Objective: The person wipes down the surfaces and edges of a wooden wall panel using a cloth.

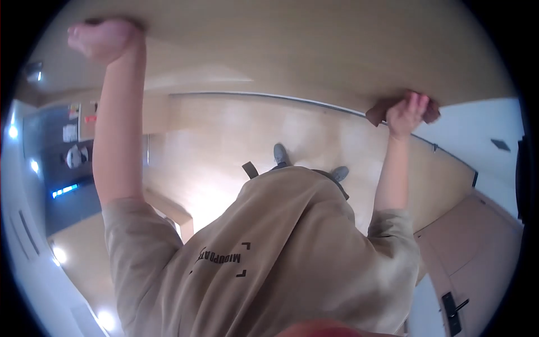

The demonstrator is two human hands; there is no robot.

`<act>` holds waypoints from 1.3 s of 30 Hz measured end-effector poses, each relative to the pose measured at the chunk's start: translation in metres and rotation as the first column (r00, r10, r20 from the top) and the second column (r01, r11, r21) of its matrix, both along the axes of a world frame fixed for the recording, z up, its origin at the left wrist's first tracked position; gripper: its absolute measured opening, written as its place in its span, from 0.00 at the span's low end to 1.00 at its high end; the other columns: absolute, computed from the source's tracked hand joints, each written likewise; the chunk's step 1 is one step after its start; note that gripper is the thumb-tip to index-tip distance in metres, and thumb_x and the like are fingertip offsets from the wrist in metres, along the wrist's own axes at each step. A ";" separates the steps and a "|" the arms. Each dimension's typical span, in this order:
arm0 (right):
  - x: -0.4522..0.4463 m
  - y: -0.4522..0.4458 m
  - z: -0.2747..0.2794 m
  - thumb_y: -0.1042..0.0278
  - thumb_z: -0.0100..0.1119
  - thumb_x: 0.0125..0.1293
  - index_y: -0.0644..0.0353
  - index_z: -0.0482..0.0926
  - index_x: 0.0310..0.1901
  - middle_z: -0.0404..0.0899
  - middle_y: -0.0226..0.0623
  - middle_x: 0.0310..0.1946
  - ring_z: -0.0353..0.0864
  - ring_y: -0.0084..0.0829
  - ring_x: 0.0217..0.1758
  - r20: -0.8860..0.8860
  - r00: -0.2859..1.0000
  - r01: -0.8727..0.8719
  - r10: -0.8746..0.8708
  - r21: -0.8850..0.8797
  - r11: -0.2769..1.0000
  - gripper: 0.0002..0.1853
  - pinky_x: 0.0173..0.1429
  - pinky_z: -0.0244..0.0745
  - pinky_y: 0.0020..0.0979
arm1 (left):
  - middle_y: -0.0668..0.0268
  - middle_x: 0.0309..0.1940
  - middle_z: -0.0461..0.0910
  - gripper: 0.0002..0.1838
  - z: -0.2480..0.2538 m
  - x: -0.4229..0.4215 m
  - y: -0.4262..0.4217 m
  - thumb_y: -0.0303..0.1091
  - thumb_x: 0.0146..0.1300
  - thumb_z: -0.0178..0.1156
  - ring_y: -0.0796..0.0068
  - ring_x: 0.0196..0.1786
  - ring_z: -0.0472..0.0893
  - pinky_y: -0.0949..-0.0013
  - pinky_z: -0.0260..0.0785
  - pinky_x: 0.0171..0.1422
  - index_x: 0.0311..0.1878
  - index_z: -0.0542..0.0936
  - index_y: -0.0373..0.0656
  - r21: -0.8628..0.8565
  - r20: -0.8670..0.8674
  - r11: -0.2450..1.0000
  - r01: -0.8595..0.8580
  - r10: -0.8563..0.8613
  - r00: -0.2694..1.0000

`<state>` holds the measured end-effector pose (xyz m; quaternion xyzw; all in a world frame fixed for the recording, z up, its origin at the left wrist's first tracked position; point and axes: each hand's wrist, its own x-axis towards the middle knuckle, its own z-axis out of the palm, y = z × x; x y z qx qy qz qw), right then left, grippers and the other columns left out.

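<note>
My left hand [104, 40] is raised at the upper left against a large beige-brown surface [281, 50]. Its fingers are curled together, and a dark patch shows along their far edge; what they hold, if anything, is hidden. On the right, my right hand [410, 115] presses a crumpled brown cloth [382, 110] near the lower edge of the same surface. The cloth sticks out on both sides of the slightly blurred fingers.
Below are a pale floor [224, 129] and my grey shoes [281, 153]. A brown door [477, 241] with a black handle [452, 312] stands at the lower right. Shelves with small items [70, 133] and bright lights show at the left.
</note>
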<state>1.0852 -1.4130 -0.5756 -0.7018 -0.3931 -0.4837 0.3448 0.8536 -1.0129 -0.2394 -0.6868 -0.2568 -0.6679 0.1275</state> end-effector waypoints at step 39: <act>-0.050 0.054 -0.024 0.29 0.29 0.72 0.53 0.63 0.71 0.63 0.40 0.70 0.64 0.37 0.70 -0.266 0.168 0.664 0.949 0.742 0.090 0.40 0.72 0.58 0.41 | 0.60 0.34 0.81 0.12 -0.019 0.006 0.042 0.35 0.69 0.53 0.65 0.38 0.80 0.66 0.72 0.46 0.37 0.79 0.35 -0.096 0.293 0.905 0.414 -0.372 0.881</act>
